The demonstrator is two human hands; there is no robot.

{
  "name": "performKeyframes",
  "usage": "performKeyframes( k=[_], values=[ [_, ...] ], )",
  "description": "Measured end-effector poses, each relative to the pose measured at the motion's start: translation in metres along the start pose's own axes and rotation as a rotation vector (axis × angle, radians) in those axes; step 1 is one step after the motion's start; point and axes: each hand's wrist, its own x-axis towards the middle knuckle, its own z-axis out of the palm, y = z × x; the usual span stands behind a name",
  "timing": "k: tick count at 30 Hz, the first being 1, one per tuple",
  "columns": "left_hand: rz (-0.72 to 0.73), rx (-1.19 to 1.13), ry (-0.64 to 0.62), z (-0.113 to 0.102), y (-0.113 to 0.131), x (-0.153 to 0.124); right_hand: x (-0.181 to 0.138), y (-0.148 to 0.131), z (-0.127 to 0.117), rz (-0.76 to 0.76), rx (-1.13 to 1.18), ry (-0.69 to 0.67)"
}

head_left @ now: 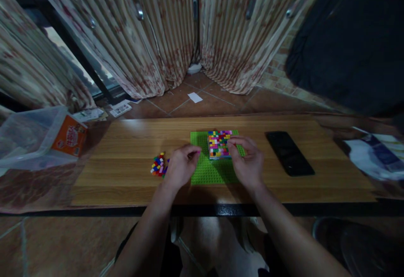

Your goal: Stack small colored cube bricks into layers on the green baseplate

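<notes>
A green studded baseplate (205,176) lies on the wooden table, carrying a block of many-coloured toy bricks (217,144) near its far edge. My left hand (183,163) is over the plate's left edge, thumb and forefinger pinched on a small pink brick (198,151). At the right side of the brick block is my right hand (248,157), its fingers curled together and the fingertips at the block's top. Whether anything is between those fingertips is too small to tell. Left of my left hand lies a pile of loose bricks (158,165), partly hidden by that hand.
A black phone (289,153) lies on the table (120,151) at right. Beyond the table's left end stands a clear plastic box (38,142) with an orange label. Papers (372,155) are at far right; curtains (164,37) hang behind. A dark stool (347,243) is at lower right.
</notes>
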Motion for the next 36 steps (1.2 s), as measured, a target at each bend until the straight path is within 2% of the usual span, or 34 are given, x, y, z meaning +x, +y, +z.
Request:
performKeyframes(
  k=[7, 14, 21, 36],
  values=[
    [0.027, -0.132, 0.055, 0.022, 0.014, -0.002, -0.002, -0.003, 0.001, -0.01, -0.021, -0.03],
    [0.134, -0.022, 0.031, 0.02, 0.014, 0.0, -0.006, -0.009, 0.001, -0.046, -0.064, -0.102],
    [0.226, 0.017, 0.087, 0.021, 0.017, 0.001, -0.007, -0.011, 0.003, -0.064, -0.058, -0.138],
    [0.161, 0.034, 0.143, 0.03, 0.018, -0.002, -0.012, -0.017, 0.007, -0.103, -0.173, -0.201]
  ],
)
